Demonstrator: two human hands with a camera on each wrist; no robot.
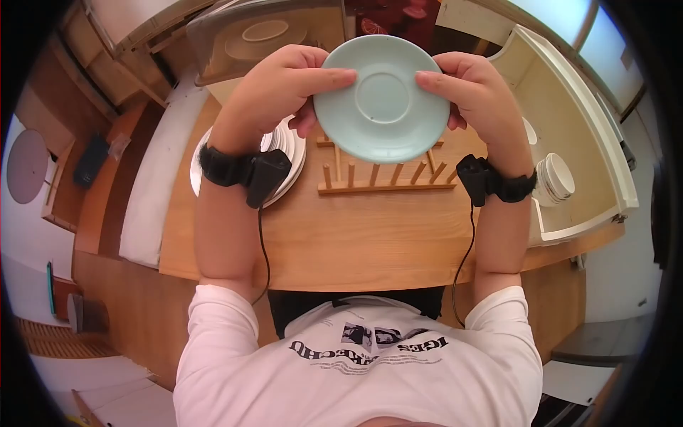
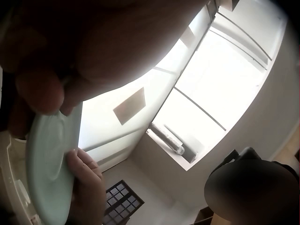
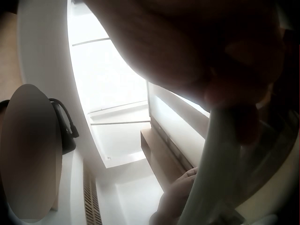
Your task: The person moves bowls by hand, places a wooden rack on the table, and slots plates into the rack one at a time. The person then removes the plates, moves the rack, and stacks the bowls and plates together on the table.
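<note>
Both hands hold up a pale green saucer point(image 1: 384, 135) in front of the person, its ringed upper face turned toward the head camera. The left hand point(image 1: 295, 78) pinches its left rim, thumb on the face and fingers behind. On the opposite rim, the right hand point(image 1: 477, 85) grips it the same way. Seen from the left wrist, the saucer point(image 2: 51, 173) is nearly edge-on; the right wrist view likewise shows the saucer point(image 3: 211, 164) as a thin slanted edge. Below it on the table is a wooden dish rack point(image 1: 388, 188) with upright pegs, partly hidden by the saucer.
White plates point(image 1: 290, 171) are stacked on the wooden table point(image 1: 356, 242), behind the left forearm. To the right, a cream open-fronted cabinet point(image 1: 594, 192) lies with white bowls point(image 1: 556, 178) in it. A brownish see-through box point(image 1: 267, 43) stands at the back left.
</note>
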